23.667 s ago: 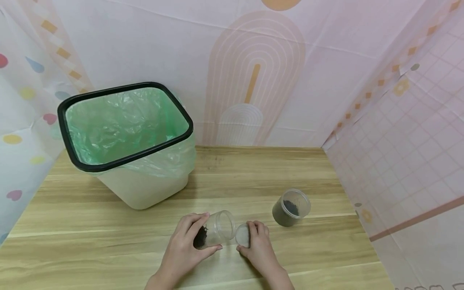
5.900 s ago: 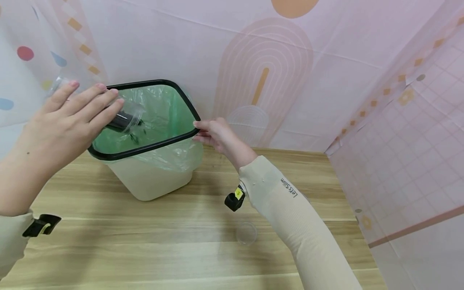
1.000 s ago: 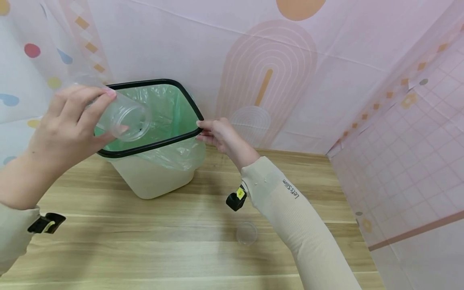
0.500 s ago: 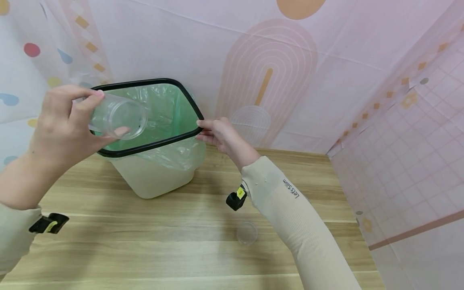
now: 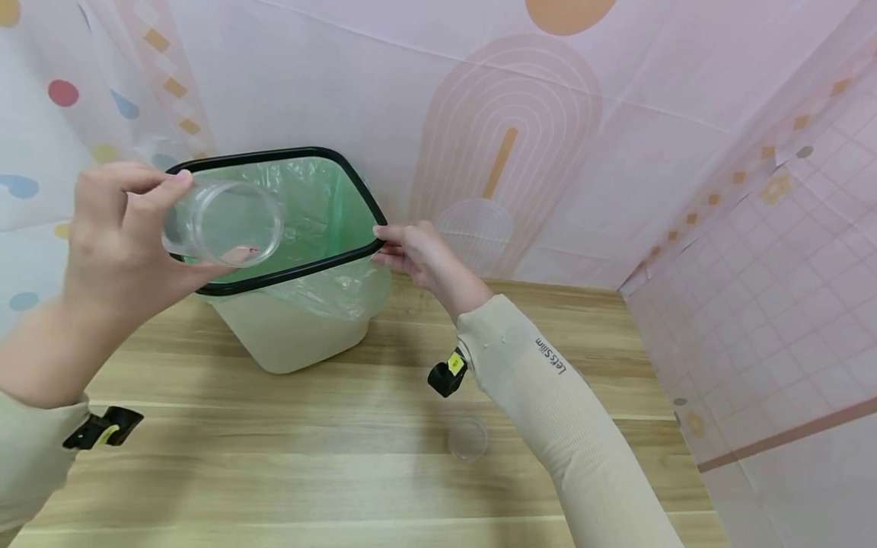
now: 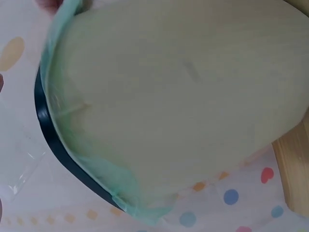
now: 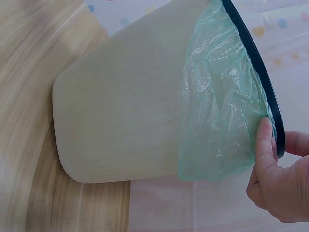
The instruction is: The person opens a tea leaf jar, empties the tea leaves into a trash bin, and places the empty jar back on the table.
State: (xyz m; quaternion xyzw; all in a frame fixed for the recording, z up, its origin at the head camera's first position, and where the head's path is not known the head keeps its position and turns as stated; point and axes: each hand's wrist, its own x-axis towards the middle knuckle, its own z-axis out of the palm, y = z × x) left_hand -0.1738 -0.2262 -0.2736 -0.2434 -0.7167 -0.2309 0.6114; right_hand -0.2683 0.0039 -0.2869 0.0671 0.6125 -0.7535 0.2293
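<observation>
My left hand [image 5: 126, 236] grips a clear plastic jar [image 5: 240, 221], tilted sideways over the bin with its mouth facing right and toward me. Its walls look see-through, with a tiny dark speck near the lower lip. Part of the jar [image 6: 19, 154] shows at the left edge in the left wrist view. Beneath it stands a cream trash bin [image 5: 294, 335] with a black rim [image 5: 301, 272] and a green plastic liner [image 5: 311, 202]. My right hand [image 5: 421, 255] pinches the rim's right corner between thumb and fingers, touching the liner there. The bin's floor is hidden.
A clear round lid [image 5: 468, 439] lies on the wooden table [image 5: 308, 457], near my right forearm. Behind the bin hangs a patterned curtain [image 5: 342, 84]; another [image 5: 774, 335] closes off the right side.
Dark contents were falling from the jar several seconds ago; now it looks clear. Over the last second its mouth has turned more toward me. My right hand keeps its hold on the rim.
</observation>
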